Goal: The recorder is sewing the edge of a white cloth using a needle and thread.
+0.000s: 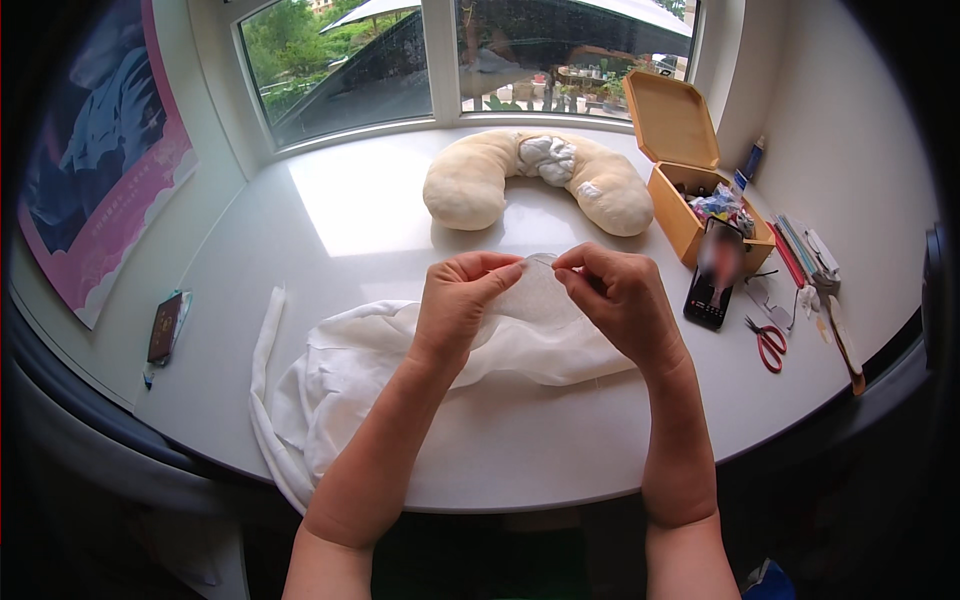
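Observation:
My left hand (465,300) and my right hand (622,305) are raised over the table, fingertips pinched and facing each other. A fine pale thread (540,258) spans the small gap between them. Whether a needle is with it is too small to tell. Below and behind the hands lies a thin white cloth (520,350), sheer in its upper part and bunched at the left. A long white strip (266,385) trails from it past the table's near edge. Beyond my hands rests a cream U-shaped neck pillow (465,185), with white stuffing (547,160) showing through an opening at its middle.
At the right are an open wooden box (680,215) of small items, a phone (712,285) leaning against it, red-handled pliers (770,348), and several slim tools (800,250). A small dark booklet (166,325) sits far left. The white table (350,260) meets a window.

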`<state>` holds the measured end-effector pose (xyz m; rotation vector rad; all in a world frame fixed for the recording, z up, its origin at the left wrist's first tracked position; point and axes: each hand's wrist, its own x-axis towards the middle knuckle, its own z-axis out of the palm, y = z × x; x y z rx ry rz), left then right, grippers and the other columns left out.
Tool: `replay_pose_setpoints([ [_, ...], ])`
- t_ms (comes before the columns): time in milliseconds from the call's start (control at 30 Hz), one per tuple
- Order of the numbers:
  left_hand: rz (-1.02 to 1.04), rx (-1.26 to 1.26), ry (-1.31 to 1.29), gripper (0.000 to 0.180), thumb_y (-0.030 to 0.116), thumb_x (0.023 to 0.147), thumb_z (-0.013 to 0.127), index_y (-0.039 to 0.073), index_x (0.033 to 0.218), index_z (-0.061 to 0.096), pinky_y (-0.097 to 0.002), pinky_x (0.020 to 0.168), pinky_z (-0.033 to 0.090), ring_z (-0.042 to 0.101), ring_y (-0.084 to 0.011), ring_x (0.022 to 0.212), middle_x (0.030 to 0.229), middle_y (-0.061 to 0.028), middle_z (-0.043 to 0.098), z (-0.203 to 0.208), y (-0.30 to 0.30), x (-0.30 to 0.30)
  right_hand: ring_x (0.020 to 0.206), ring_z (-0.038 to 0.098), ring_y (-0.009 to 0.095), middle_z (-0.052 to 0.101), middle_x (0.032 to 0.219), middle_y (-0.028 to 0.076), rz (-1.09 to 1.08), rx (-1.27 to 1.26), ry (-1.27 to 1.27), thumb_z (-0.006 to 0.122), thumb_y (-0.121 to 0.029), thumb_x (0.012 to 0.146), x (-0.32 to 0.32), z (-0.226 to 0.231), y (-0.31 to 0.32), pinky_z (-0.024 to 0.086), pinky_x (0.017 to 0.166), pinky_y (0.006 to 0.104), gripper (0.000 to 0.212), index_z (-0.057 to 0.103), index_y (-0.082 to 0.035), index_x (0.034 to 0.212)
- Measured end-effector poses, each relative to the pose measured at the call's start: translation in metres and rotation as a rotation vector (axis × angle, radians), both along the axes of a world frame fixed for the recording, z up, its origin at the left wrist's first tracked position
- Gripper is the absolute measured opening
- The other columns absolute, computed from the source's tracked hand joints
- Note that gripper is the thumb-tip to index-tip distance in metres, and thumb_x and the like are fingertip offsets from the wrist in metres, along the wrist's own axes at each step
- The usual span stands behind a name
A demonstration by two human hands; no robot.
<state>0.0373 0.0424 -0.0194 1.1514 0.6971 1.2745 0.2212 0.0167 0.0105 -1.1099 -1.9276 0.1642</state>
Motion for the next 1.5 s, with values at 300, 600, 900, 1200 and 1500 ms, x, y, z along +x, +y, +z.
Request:
replay_pose_setpoints([
  [300,0.032,0.081,0.077,0.013,0.008,0.082,0.066,-0.001,0.091,0.068,-0.0202,0.069,0.047,0.061,-0.0078,0.073,0.081,-0.006,0.068,-0.002,-0.001,0.002,0.056,0.061,0.025,0.063,0.066,0.012,0.004,0.018,0.001,0.064,-0.009,0.078,0.0,-0.002,0.001,0.048,0.053,0.0321,0.006,0.063,-0.004,0.082],
  [600,0.003,0.102,0.141,0.012,0.009,0.083,0.065,-0.001,0.09,0.068,-0.0197,0.069,0.046,0.06,-0.0072,0.074,0.082,-0.0056,0.067,0.0,-0.002,0.002,0.058,0.062,0.025,0.064,0.07,0.012,0.049,-0.006,-0.01,0.063,-0.009,0.08,0.0,-0.004,0.002,0.048,0.055,0.0317,0.007,0.064,-0.004,0.084],
  [900,-0.027,0.061,0.171,0.012,0.01,0.082,0.065,-0.001,0.086,0.065,-0.0191,0.07,0.044,0.057,-0.0058,0.073,0.078,-0.0031,0.065,-0.001,0.002,-0.003,0.059,0.059,0.017,0.064,0.072,0.012,0.131,-0.172,0.053,0.061,-0.006,0.083,0.007,0.003,0.001,0.047,0.057,0.0278,0.006,0.063,-0.001,0.087],
  [1200,-0.083,0.028,0.156,0.012,0.013,0.081,0.066,0.002,0.083,0.065,-0.0193,0.07,0.043,0.055,-0.0053,0.071,0.076,-0.0008,0.064,-0.001,0.003,-0.006,0.062,0.055,0.008,0.064,0.073,0.007,0.219,-0.238,0.115,0.06,-0.004,0.085,0.011,-0.004,0.008,0.045,0.057,0.0229,0.007,0.062,-0.001,0.09],
  [1500,-0.135,0.001,0.126,0.01,0.013,0.081,0.066,0.003,0.083,0.065,-0.0198,0.069,0.044,0.056,-0.0052,0.069,0.075,-0.0005,0.064,-0.002,0.003,-0.007,0.067,0.053,0.005,0.063,0.076,0.002,0.299,-0.318,0.205,0.058,-0.006,0.088,0.012,-0.005,0.009,0.045,0.061,0.0198,0.007,0.062,0.0,0.09],
])
